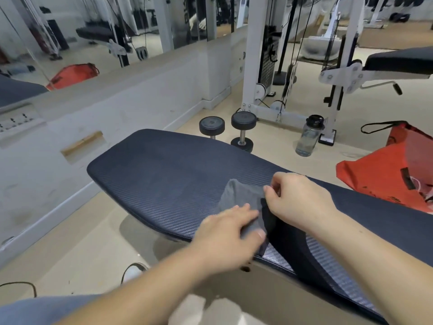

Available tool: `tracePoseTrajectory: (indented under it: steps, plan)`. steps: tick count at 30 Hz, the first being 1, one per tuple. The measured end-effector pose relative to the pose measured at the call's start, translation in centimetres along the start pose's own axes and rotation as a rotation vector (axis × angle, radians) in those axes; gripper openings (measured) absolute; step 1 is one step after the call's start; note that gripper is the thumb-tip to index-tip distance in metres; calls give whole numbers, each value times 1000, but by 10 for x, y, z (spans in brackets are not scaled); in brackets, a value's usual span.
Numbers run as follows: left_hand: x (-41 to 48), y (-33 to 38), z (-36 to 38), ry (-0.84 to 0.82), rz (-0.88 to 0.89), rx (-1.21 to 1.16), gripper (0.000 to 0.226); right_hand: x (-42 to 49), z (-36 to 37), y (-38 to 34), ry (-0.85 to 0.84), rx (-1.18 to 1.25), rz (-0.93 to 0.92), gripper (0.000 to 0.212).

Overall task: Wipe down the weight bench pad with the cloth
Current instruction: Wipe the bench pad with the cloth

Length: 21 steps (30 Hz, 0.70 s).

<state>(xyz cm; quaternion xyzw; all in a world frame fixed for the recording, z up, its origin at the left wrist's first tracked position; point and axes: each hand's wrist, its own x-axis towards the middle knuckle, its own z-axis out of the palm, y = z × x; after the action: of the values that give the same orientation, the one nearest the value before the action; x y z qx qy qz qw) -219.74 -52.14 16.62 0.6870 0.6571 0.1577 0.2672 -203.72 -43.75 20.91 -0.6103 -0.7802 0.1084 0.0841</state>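
- We are readying the cloth (239, 195), which is lying at lower centre on the pad (164, 174); we are judging that wiping is not yet begun.
- The left grip (230, 233) is pressing flat on the cloth; the right grip (297, 200) is pinching its upper edge.
- The next move is calling for a flattened cloth, then strokes toward the rounded end at centre left.
- Bare pad is lying left of the cloth; the near edge is running beside the left grip.
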Motion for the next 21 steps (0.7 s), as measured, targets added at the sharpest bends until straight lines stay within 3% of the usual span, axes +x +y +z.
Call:
tracePoseTrajectory:
  steps: [3, 9, 12, 17, 21]
  plan:
    - [7, -23, -45, 61, -75, -256, 34, -14, 6, -4, -61, 39, -91, 27]
    - [14, -57, -53, 178, 16, 143, 31, -38, 35, -47, -293, -198, -413, 77]
    - [30, -55, -52, 243, 44, 151, 32, -11, 44, -35, -330, -264, -357, 92]
    - [39, -52, -50, 190, 44, 138, 41, 55, 48, 4, -269, -202, -58, 85]
    - [45, -51, -53, 186, 46, 113, 44, 55, 58, -4, -291, -200, -55, 99]
